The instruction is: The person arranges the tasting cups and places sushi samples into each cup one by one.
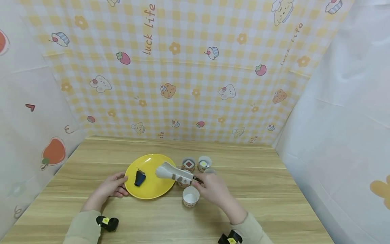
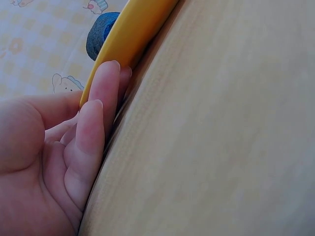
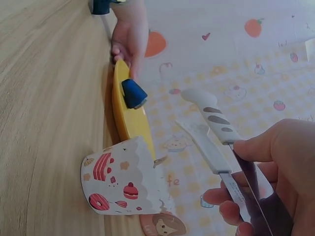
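My left hand (image 1: pixel 114 185) grips the left rim of a yellow plate (image 1: pixel 152 191), thumb over the edge and fingers below it. On the plate's left part lies a small dark blue piece (image 1: pixel 139 178) with a loose strand, looking like a spool of thread (image 3: pixel 133 93). My right hand (image 1: pixel 213 188) holds metal tongs (image 1: pixel 175 173) with white, brown-patched ends, pinched between thumb and fingers. The tong tips (image 3: pixel 197 96) stand apart with nothing between them, above the plate's right side. Just below the tongs stands a white patterned paper cup (image 1: pixel 190 200), its inside looking bare.
Behind the tongs stand more paper cups, one holding a piece with a red square (image 1: pixel 188 164), another one with a yellow mark (image 1: pixel 204 164). Others are partly hidden by the tongs and right hand. A patterned cloth (image 1: pixel 195 74) hangs behind the wooden table (image 1: pixel 259 176).
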`<move>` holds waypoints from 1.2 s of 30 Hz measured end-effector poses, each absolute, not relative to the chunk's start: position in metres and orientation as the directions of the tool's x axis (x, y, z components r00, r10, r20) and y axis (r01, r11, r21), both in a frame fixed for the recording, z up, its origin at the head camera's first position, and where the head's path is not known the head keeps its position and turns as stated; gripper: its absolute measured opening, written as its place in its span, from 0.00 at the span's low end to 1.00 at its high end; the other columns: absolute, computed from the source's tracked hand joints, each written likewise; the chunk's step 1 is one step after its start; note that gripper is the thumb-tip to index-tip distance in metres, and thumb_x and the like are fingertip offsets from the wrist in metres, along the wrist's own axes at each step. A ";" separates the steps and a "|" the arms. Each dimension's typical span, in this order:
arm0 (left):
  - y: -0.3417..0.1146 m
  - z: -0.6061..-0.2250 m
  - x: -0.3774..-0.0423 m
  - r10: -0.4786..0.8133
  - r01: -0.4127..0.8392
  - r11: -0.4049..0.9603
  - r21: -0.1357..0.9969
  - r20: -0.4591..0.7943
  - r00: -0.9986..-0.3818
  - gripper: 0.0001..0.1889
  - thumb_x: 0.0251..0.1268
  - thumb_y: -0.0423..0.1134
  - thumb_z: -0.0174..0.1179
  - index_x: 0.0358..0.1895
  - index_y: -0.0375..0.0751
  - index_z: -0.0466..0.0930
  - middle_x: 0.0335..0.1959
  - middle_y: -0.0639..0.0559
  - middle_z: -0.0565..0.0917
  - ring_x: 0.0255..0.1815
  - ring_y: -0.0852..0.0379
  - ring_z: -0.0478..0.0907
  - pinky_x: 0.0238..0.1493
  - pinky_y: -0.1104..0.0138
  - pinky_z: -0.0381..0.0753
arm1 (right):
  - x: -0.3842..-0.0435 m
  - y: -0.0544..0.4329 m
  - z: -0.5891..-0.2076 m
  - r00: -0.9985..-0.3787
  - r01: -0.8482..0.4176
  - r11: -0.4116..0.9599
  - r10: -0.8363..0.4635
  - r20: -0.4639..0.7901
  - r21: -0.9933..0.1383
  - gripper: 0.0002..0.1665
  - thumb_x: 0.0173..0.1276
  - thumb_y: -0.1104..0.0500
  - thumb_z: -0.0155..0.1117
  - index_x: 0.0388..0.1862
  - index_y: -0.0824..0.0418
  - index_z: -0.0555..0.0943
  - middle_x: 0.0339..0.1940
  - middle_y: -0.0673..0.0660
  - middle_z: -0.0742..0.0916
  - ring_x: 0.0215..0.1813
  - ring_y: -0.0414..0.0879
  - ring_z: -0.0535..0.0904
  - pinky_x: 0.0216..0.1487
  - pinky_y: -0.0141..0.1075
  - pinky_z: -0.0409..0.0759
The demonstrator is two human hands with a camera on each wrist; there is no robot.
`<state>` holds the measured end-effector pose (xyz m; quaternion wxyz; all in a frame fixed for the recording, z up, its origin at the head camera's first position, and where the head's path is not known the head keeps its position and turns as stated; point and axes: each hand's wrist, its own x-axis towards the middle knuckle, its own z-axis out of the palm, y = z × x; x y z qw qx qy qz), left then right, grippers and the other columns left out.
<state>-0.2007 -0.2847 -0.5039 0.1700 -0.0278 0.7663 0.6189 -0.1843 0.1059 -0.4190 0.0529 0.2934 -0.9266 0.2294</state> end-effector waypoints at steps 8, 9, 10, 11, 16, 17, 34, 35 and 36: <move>-0.287 -0.506 -0.203 0.174 -0.247 0.236 0.940 -0.291 -0.941 0.32 0.78 0.41 0.43 0.71 0.20 0.42 0.27 0.45 0.80 0.24 0.52 0.82 0.25 0.64 0.82 | -0.185 0.096 -0.417 -0.808 -0.588 0.729 -0.546 0.221 -0.350 0.17 0.69 0.51 0.62 0.48 0.61 0.84 0.24 0.45 0.82 0.16 0.33 0.64 0.16 0.28 0.64; -0.287 -0.506 -0.203 0.174 -0.247 0.236 0.940 -0.291 -0.941 0.32 0.78 0.41 0.43 0.71 0.21 0.43 0.27 0.45 0.80 0.24 0.52 0.82 0.25 0.64 0.82 | -0.185 0.094 -0.416 -0.806 -0.590 0.730 -0.551 0.216 -0.345 0.17 0.69 0.50 0.62 0.48 0.61 0.84 0.24 0.45 0.82 0.16 0.33 0.64 0.16 0.28 0.64; -0.287 -0.506 -0.203 0.175 -0.246 0.237 0.940 -0.290 -0.941 0.32 0.78 0.41 0.43 0.71 0.20 0.42 0.27 0.45 0.80 0.24 0.53 0.82 0.25 0.64 0.82 | -0.185 0.093 -0.416 -0.805 -0.592 0.730 -0.555 0.209 -0.342 0.16 0.69 0.50 0.62 0.46 0.60 0.84 0.24 0.45 0.81 0.16 0.33 0.64 0.15 0.28 0.64; -0.287 -0.506 -0.202 0.174 -0.247 0.237 0.940 -0.291 -0.941 0.32 0.78 0.41 0.43 0.71 0.21 0.43 0.27 0.45 0.80 0.24 0.53 0.82 0.25 0.64 0.82 | -0.186 0.091 -0.415 -0.804 -0.593 0.731 -0.558 0.203 -0.338 0.16 0.69 0.50 0.62 0.45 0.60 0.84 0.24 0.44 0.81 0.16 0.33 0.64 0.15 0.28 0.63; -0.287 -0.506 -0.202 0.173 -0.247 0.238 0.939 -0.291 -0.941 0.32 0.78 0.41 0.42 0.71 0.20 0.42 0.26 0.45 0.80 0.24 0.52 0.82 0.25 0.64 0.82 | -0.188 0.083 -0.415 -0.799 -0.598 0.732 -0.578 0.167 -0.327 0.10 0.69 0.50 0.62 0.35 0.55 0.83 0.19 0.41 0.75 0.17 0.34 0.64 0.16 0.28 0.63; -0.287 -0.506 -0.202 0.173 -0.248 0.238 0.939 -0.292 -0.941 0.32 0.78 0.41 0.43 0.71 0.20 0.42 0.26 0.45 0.80 0.24 0.52 0.82 0.25 0.63 0.82 | -0.189 0.082 -0.415 -0.798 -0.598 0.733 -0.580 0.161 -0.323 0.10 0.69 0.50 0.62 0.33 0.54 0.82 0.18 0.41 0.74 0.17 0.34 0.65 0.17 0.28 0.63; -0.286 -0.505 -0.202 0.173 -0.252 0.231 0.940 -0.295 -0.940 0.31 0.78 0.40 0.43 0.71 0.20 0.43 0.27 0.45 0.80 0.24 0.53 0.82 0.25 0.64 0.82 | -0.196 0.066 -0.415 -0.809 -0.578 0.769 -0.584 0.067 -0.274 0.14 0.68 0.48 0.62 0.24 0.51 0.78 0.14 0.43 0.71 0.16 0.35 0.63 0.16 0.29 0.61; -0.286 -0.505 -0.202 0.177 -0.248 0.231 0.941 -0.291 -0.940 0.31 0.78 0.40 0.42 0.70 0.20 0.43 0.26 0.45 0.80 0.23 0.53 0.82 0.25 0.64 0.82 | -0.197 0.065 -0.414 -0.808 -0.578 0.769 -0.585 0.062 -0.274 0.14 0.68 0.48 0.62 0.25 0.51 0.79 0.15 0.43 0.72 0.17 0.35 0.64 0.17 0.29 0.62; -0.286 -0.505 -0.202 0.180 -0.244 0.230 0.942 -0.288 -0.941 0.31 0.78 0.39 0.42 0.70 0.20 0.42 0.26 0.45 0.80 0.23 0.53 0.82 0.25 0.64 0.82 | -0.197 0.064 -0.414 -0.809 -0.577 0.770 -0.586 0.054 -0.272 0.13 0.68 0.48 0.62 0.25 0.52 0.79 0.15 0.43 0.72 0.17 0.35 0.64 0.17 0.29 0.62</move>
